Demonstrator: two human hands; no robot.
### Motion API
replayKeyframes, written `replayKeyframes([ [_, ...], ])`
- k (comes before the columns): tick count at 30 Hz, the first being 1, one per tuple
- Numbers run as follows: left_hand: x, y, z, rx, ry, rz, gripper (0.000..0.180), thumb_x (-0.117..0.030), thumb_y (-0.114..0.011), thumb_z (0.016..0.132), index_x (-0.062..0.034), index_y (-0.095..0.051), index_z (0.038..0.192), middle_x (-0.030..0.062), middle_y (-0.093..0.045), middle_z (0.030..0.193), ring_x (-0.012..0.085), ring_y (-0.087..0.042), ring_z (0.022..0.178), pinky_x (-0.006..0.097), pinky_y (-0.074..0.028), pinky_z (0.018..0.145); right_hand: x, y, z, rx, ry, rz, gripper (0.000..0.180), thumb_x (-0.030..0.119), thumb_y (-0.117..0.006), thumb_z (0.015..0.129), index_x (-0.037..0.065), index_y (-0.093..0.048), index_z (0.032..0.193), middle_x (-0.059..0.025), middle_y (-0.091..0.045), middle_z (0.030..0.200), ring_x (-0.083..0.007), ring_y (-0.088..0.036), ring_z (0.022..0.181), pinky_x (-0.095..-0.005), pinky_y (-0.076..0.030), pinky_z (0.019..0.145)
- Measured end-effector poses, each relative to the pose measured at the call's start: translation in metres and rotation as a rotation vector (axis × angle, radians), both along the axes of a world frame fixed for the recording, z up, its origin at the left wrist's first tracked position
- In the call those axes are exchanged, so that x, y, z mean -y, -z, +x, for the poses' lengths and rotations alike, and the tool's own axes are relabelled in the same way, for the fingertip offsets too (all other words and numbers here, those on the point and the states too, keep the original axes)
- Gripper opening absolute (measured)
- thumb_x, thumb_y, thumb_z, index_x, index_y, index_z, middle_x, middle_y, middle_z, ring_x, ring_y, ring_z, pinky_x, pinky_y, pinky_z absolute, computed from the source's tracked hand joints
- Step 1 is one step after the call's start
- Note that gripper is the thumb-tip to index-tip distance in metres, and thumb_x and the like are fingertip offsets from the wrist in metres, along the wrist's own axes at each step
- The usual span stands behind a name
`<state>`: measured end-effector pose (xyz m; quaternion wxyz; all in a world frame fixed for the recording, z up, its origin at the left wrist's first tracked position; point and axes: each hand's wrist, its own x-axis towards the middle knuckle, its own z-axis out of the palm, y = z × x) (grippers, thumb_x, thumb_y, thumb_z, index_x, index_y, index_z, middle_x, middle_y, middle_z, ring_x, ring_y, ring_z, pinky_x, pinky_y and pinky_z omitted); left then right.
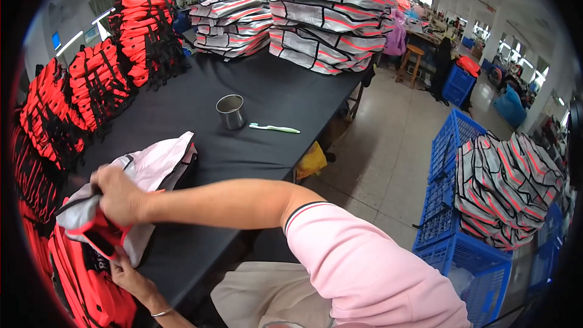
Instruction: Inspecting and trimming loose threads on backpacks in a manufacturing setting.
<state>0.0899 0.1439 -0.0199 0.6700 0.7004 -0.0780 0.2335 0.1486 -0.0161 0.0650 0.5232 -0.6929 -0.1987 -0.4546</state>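
Note:
A sewn bag piece (159, 163) lies at the table's left edge, its pale lining turned outward, with grey and red fabric and black-bound edges. My right hand (118, 197) reaches across from the right, slightly blurred, its fingers closed on the bag's edge. Below it, my left hand (129, 278) pinches the lower edge of the same bag near its red part. Some of the left fingers are hidden by the cloth. Directly beneath sits a pile of red bags (91, 285) with black straps.
On the black-covered table (206, 85) stand a metal cup (231, 113) and a green-white toothbrush (275, 128). Stacks of grey bag pieces (331, 18) rise at the back; red bags (143, 30) line the left. Blue crates (446, 206) and more grey pieces (507, 188) are at right.

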Motion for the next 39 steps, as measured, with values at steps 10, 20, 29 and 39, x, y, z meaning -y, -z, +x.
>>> replayKeyframes([
  [10,-0.005,0.096,-0.080,-0.348,0.220,-0.321,0.059,-0.010,-0.072,0.087,0.0001,-0.044,0.138,0.0071,-0.058,0.121,0.0149,-0.060,0.100,0.025,-0.052,0.082,0.072,0.029,-0.038,-0.480,-0.532,0.053,0.021,0.002,-0.068,0.068,-0.002,-0.073,0.088,-0.0057,-0.068,0.074,-0.0109,-0.061,0.072,-0.0285,-0.050,0.071],
  [20,-0.039,0.104,-0.038,-0.324,0.046,-0.749,0.066,0.002,-0.064,0.081,-0.0026,-0.039,0.142,0.0093,-0.056,0.128,0.0193,-0.058,0.111,0.032,-0.046,0.098,0.106,0.031,-0.117,-0.916,-0.663,-0.699,0.029,0.013,-0.084,0.069,-0.001,-0.073,0.093,-0.0062,-0.071,0.084,-0.0122,-0.064,0.082,-0.0288,-0.051,0.075],
  [29,-0.004,0.077,-0.059,-0.231,-0.163,-0.207,0.033,-0.007,-0.076,0.080,0.0008,-0.047,0.095,0.0027,-0.058,0.074,0.0067,-0.053,0.065,0.024,-0.045,0.054,-0.010,0.034,-0.094,-0.548,-0.445,-0.797,0.041,0.026,-0.085,0.070,-0.003,-0.068,0.094,-0.0134,-0.068,0.081,-0.0244,-0.063,0.070,-0.0354,-0.049,0.066],
  [39,-0.045,0.132,-0.086,-0.362,-0.177,0.010,0.026,-0.002,-0.073,0.081,0.0057,-0.055,0.099,0.0150,-0.071,0.088,0.0192,-0.070,0.084,0.031,-0.055,0.069,0.035,0.026,-0.049,-0.358,-0.179,-0.786,0.008,-0.006,-0.060,0.077,-0.001,-0.062,0.081,-0.0090,-0.059,0.066,-0.0142,-0.055,0.059,-0.0309,-0.045,0.057],
])
